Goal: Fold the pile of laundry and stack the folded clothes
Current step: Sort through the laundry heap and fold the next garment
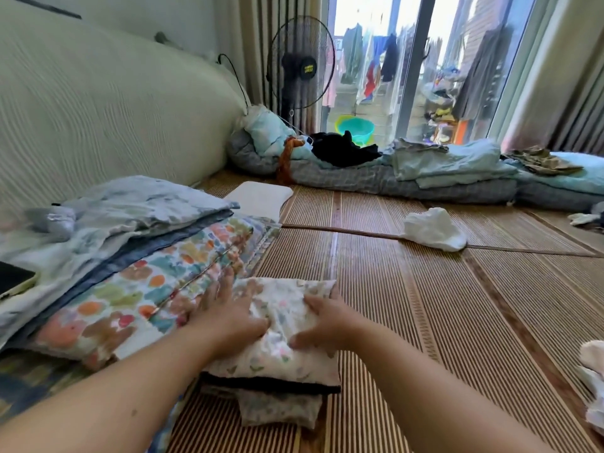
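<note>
Folded floral garment [284, 305] pressed onto the stack [268, 385]

The garment was pressed down by the left hand [228, 313] and right hand [323, 325], fingers spread and nothing gripped, as the top of three stacked layers on the woven mat [425, 322]. Two pieces were judged unfolded: a white garment [431, 228] mid-mat and a white cloth [593, 387] at the right edge.

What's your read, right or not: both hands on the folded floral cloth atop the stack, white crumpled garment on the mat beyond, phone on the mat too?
Not quite. Head view: the phone lies on the folded bedding at left, not on the mat. Rest holds: left hand and right hand on the folded floral cloth atop the stack, white crumpled garment beyond.
</note>
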{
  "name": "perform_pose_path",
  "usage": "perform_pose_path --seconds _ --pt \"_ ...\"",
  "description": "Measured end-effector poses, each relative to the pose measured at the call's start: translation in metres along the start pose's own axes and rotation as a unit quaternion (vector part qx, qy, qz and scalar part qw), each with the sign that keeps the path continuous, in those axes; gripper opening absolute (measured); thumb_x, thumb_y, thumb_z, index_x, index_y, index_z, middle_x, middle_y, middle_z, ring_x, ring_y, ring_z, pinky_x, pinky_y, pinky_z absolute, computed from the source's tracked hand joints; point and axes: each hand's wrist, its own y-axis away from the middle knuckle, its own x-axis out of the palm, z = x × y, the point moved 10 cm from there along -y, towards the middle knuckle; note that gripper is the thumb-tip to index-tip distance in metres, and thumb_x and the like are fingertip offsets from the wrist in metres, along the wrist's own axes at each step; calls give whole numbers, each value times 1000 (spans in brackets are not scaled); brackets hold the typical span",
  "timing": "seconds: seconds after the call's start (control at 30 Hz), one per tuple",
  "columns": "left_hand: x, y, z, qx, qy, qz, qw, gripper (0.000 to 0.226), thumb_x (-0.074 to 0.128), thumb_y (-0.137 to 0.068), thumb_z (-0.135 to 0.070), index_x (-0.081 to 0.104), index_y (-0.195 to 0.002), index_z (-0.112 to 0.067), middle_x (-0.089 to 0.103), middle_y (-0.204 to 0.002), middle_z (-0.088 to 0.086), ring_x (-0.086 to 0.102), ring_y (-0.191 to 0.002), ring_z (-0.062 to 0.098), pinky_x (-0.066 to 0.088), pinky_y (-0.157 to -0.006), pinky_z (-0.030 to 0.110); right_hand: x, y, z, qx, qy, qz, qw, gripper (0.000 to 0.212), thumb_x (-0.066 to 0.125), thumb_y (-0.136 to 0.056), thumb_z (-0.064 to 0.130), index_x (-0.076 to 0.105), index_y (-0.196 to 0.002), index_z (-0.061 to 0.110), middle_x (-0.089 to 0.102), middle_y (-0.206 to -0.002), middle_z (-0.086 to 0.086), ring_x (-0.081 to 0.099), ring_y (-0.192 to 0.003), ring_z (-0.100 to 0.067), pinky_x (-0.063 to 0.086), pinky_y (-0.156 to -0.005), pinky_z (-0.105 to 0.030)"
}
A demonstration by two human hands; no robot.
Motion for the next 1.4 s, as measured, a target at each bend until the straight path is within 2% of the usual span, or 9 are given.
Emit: perform_pose_path --seconds 0.13,0.3,0.53,0.83,0.93,1.07,1.23,1.33,1.4 --pt "-9 9 -1 2 10 -32 999 80 40 -84 -64 -1 -150 -44 -24 -158 -1 -20 -145 30 7 -116 57 -10 12 -9 10 40 -46 998 111 73 -62 69 12 -151 40 -34 -154 -2 12 -147 -35 30 -115 -46" --pt "-29 67 -64 98 -10 -97 990 76 40 -88 -64 4 -152 -40 -21 -159 -4 -22 -145 23 -3 -116 48 -50 84 -8 -14 131 -148 980 109 61 -66 78 5 -151 41 -23 -159 -1 3 -148 -29 14 -116 -56" --pt "19 193 -206 273 -1 -87 958 76 49 -89 -56 8 -151 -40 -7 -161 -5 -11 -148 19 2 -120 48 -71 254 -57 -17 208 -198 958 98 59 -73 72 6 -150 42 -11 -162 1 2 -149 -23 7 -117 -55" --pt "144 342 -374 430 -53 18 901 77 51 -86 -54 8 -150 -42 -4 -161 -6 -5 -148 20 8 -118 54 -58 452 -239 161 181 -217 946 94 64 -73 66 13 -149 44 2 -161 3 19 -145 -21 26 -114 -41" --pt "174 368 -410 438 -67 52 895 75 53 -87 -51 15 -150 -36 2 -161 -6 0 -148 20 9 -117 55 -60 491 -291 215 157 -211 941 89 64 -77 58 14 -149 42 14 -159 4 23 -143 -19 25 -113 -38" --pt "204 374 -438 424 -89 79 898 78 52 -87 -53 14 -152 -31 6 -161 -6 3 -148 20 11 -117 54 -65 509 -333 221 98 -231 942 76 66 -82 39 30 -148 27 37 -150 3 33 -137 -16 25 -107 -24" --pt "209 350 -465 411 -63 43 908 74 42 -92 -55 11 -152 -28 15 -160 -4 13 -146 22 19 -116 52 -72 490 -350 208 83 -240 944 54 54 -93 33 39 -144 19 50 -142 -3 42 -131 -20 30 -103 -26" --pt "209 323 -486 373 -61 18 926 69 46 -89 -56 24 -149 -27 33 -151 -1 22 -140 26 24 -113 51 -75 472 -364 212 87 -230 946 52 48 -97 32 36 -146 18 43 -148 -1 37 -136 -18 26 -104 -22" --pt "210 307 -497 341 -87 19 936 52 48 -88 -52 46 -135 -30 47 -136 2 31 -131 29 28 -109 51 -77 464 -376 217 80 -234 944 53 50 -95 35 38 -144 18 44 -147 0 38 -135 -18 27 -104 -23"
